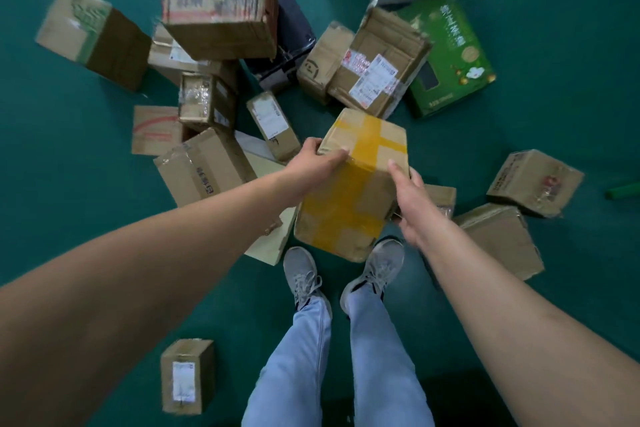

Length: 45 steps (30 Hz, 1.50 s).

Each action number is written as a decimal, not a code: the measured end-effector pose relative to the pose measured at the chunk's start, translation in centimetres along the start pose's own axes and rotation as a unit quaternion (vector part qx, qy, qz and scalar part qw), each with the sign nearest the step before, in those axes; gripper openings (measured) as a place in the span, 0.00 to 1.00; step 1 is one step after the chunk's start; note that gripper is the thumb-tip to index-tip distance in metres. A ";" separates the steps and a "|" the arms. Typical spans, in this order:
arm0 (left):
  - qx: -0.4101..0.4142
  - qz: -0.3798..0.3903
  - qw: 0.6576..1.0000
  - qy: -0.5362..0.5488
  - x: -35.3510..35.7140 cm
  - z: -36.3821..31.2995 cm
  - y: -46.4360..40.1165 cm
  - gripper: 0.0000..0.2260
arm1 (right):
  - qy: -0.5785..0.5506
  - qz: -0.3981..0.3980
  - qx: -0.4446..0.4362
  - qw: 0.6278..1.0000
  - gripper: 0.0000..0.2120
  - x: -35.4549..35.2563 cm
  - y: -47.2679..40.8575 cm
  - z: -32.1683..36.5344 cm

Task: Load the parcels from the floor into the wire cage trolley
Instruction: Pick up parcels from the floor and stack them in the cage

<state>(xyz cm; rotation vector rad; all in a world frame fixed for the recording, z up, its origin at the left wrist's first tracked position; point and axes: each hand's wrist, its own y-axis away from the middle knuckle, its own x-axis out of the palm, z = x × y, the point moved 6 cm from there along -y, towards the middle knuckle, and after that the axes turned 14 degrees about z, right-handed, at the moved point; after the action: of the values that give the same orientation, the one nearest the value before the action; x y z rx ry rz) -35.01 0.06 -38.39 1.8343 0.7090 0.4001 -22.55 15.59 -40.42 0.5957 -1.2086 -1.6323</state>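
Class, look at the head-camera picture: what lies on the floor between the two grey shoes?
Nothing: in the head view, only bare green floor shows between the left shoe and the right shoe. The yellow-taped box is just ahead of them.

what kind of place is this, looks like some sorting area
Probably a parcel sorting or delivery depot floor. Many taped cardboard parcels lie scattered on a green floor, several bearing shipping labels, and both hands grip a yellow-taped box. No trolley is in view.
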 end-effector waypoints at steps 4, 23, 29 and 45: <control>0.022 0.021 1.000 0.007 1.2 -5.6 11.1 0.34 | -0.017 -0.014 -0.034 0.999 0.47 0.4 11.6 4.4; 0.149 0.229 0.900 -0.338 21.1 -11.4 46.2 0.45 | -0.316 -0.318 -0.158 0.880 0.30 -2.6 55.7 -7.1; 0.165 0.317 0.813 -0.460 29.8 -6.0 53.1 0.37 | -0.448 -0.379 -0.168 0.792 0.27 0.1 63.9 -17.7; 0.180 0.525 0.537 -0.635 48.6 22.8 72.4 0.44 | -0.669 -0.565 -0.141 0.461 0.30 13.8 82.1 -49.1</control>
<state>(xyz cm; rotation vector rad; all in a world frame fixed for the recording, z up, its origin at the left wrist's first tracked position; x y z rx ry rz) 35.58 -3.10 17.51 2.1061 -1.5137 -0.4639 46.16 -19.84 17.59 -0.5698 -1.4840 -3.7578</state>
